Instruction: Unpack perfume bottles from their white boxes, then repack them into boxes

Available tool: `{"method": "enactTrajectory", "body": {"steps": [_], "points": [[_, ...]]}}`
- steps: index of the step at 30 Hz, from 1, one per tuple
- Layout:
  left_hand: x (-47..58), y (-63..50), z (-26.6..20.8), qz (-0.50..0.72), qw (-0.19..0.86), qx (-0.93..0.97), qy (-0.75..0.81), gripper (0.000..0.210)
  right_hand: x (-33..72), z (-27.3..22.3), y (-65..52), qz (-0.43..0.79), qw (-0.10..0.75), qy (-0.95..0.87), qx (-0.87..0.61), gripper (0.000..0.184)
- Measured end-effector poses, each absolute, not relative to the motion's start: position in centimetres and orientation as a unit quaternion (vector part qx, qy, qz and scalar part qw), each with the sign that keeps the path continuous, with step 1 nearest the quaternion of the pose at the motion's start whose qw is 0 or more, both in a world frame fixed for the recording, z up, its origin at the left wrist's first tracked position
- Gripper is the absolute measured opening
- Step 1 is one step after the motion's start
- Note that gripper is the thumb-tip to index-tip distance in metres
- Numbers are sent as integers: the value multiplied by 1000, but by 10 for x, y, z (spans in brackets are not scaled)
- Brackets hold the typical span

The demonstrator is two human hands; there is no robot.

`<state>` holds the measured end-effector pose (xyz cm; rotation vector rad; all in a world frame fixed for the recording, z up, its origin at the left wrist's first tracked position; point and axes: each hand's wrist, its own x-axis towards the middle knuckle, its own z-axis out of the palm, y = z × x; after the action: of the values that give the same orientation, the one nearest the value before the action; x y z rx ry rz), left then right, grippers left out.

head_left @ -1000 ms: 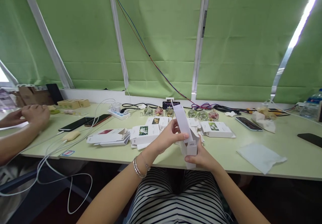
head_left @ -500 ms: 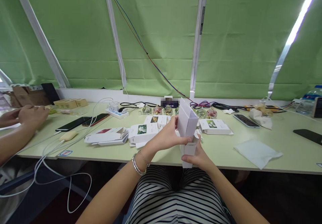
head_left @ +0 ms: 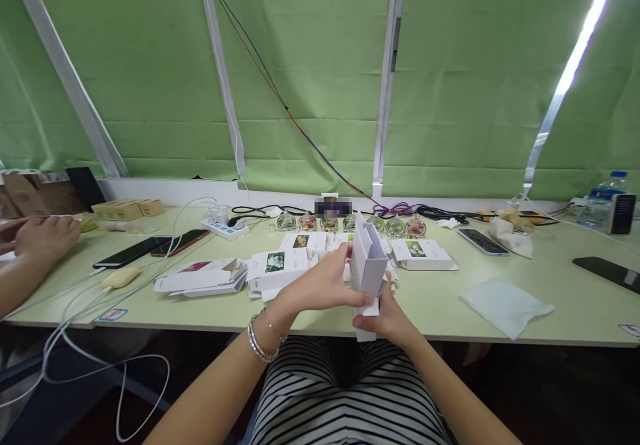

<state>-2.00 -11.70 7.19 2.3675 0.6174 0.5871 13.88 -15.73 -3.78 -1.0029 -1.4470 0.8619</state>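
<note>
A small white cardboard box (head_left: 369, 263) stands upright between both my hands, just over the table's front edge, with a loose flap hanging at its bottom. My left hand (head_left: 324, 285) grips its left side, thumb across the front. From below and to the right, my right hand (head_left: 383, 315) holds its base. Behind the box lie flat white cartons with flower pictures (head_left: 276, 268) and a closed carton (head_left: 423, 253). A row of small round glass bottles (head_left: 350, 222) stands further back.
The pale green table (head_left: 450, 308) carries a white cloth (head_left: 505, 305), phones (head_left: 483, 241), a dark phone (head_left: 607, 273), a power strip (head_left: 220, 226) with white cables (head_left: 100, 285), and a water bottle (head_left: 600, 208). Another person's hands (head_left: 35, 238) rest at far left.
I have turned the white box from tilted to more upright and lowered it slightly. The other person's hands moved a little to the left.
</note>
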Motion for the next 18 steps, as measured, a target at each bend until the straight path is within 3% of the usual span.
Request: {"method": "enactTrajectory", "body": {"steps": [3,6,9,13,15,18], "points": [[-20,-115,72,217,325,897,207,84,139,-37,-159,363,553,-620,-422,90],[-19,-113,74,336,318,868,182,91,140,-37,-160,347,544,-630,-433,89],[-17,-115,83,430,204,872,117,58,141,-39,-158,341,539,-632,-440,90],[-16,-118,92,406,75,908,66,14,142,-44,-155,333,540,-629,-448,90],[-17,-117,92,418,73,903,71,7,143,-45,-154,334,542,-627,-449,89],[-17,-114,92,435,47,896,75,15,143,-46,-153,335,550,-622,-444,89]]}}
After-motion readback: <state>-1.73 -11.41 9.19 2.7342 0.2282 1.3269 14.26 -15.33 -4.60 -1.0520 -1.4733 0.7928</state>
